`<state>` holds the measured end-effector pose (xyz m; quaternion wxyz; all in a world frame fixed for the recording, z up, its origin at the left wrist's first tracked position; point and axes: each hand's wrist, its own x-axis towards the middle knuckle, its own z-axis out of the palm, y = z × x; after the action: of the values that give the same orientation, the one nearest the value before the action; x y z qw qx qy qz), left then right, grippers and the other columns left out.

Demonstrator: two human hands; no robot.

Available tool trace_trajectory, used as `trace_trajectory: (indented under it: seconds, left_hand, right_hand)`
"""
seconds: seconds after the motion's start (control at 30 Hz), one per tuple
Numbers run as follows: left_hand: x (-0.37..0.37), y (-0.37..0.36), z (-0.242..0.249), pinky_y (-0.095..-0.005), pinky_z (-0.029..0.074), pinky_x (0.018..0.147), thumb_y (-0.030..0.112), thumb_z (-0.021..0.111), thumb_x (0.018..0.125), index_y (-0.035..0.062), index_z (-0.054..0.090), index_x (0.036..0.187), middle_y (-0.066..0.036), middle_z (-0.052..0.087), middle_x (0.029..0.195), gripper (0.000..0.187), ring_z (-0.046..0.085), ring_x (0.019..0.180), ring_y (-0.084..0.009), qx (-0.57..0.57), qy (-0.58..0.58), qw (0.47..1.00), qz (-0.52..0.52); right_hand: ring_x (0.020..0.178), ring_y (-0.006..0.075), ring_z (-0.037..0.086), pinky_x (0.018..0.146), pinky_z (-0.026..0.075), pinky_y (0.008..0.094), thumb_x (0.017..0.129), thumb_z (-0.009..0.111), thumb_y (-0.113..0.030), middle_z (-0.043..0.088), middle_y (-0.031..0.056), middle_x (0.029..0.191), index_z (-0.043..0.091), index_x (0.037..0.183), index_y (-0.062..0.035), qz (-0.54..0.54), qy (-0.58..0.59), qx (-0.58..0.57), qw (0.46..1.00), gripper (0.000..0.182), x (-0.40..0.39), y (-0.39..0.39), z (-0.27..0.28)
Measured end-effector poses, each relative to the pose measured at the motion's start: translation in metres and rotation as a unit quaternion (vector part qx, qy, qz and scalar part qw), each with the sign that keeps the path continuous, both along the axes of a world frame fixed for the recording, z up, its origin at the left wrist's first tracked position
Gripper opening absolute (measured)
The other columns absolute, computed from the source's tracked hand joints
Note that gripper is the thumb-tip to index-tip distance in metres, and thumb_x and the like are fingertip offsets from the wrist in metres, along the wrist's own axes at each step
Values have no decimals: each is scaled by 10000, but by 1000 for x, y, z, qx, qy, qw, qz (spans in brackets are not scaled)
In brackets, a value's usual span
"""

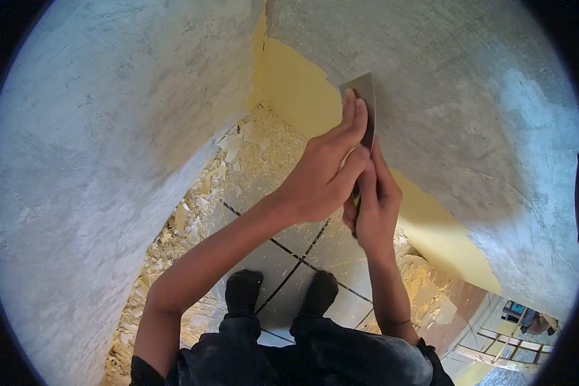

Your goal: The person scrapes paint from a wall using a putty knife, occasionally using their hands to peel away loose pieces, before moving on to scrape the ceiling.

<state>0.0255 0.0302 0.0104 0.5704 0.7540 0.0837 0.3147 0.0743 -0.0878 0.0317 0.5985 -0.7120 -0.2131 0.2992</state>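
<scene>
- Head view: right hand [378,215] grips the scraper [368,93] by its handle [356,193]!
- Left hand [325,167] stretches along the blade [365,83], beside the right wall [444,109].
- Yellow flakes [264,135] litter the floor [341,251].

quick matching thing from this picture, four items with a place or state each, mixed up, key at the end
1. left grip
2. right grip
3. pale yellow flakes
4. feet

A. dark-covered, side by side
B. wrapped around the handle of the scraper
C. scattered over the floor
D. fingers laid along the blade

Pairs: 1-D, 2-B, 3-C, 4-A
</scene>
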Motion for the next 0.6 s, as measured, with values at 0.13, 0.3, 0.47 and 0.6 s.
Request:
trace_trajectory:
  seconds: [0.13, 0.3, 0.47, 0.6]
  left_hand:
    - [-5, 3, -9, -424, 252, 1133, 90, 441, 902, -160, 258, 1402, -417, 218, 1449, 588, 246, 1394, -460, 41, 5, 998, 42]
    - [0, 5, 0, -428, 239, 1139, 103, 445, 915, -165, 268, 1396, -409, 224, 1454, 579, 245, 1391, -461, 30, -7, 999, 13]
    - [-10, 1, -2, -428, 247, 1135, 126, 439, 939, -182, 264, 1386, -418, 227, 1445, 571, 251, 1386, -463, -10, -9, 1000, 18]
    - [-2, 0, -1, -389, 250, 1135, 121, 448, 953, -146, 259, 1412, -361, 252, 1470, 564, 270, 1397, -405, 39, 4, 998, 42]
  right_hand:
    - [507, 31, 393, 450, 351, 200, 1027, 455, -181, 461, -47, 656, 428, 1441, -81, 9, 6, 1, 1000, 427, 2, 9, -6]
    - [533, 28, 399, 476, 357, 195, 1024, 452, -175, 517, -30, 690, 437, 1436, -80, 3, -45, 3, 999, 423, 10, 6, -11]
    - [543, 30, 406, 489, 363, 196, 1023, 449, -163, 531, -26, 699, 442, 1427, -57, 35, -36, -10, 999, 418, -3, 6, 2]
    - [522, 25, 420, 462, 352, 191, 1022, 448, -156, 527, -22, 687, 437, 1433, -68, 2, -59, -8, 998, 421, 6, 9, -8]
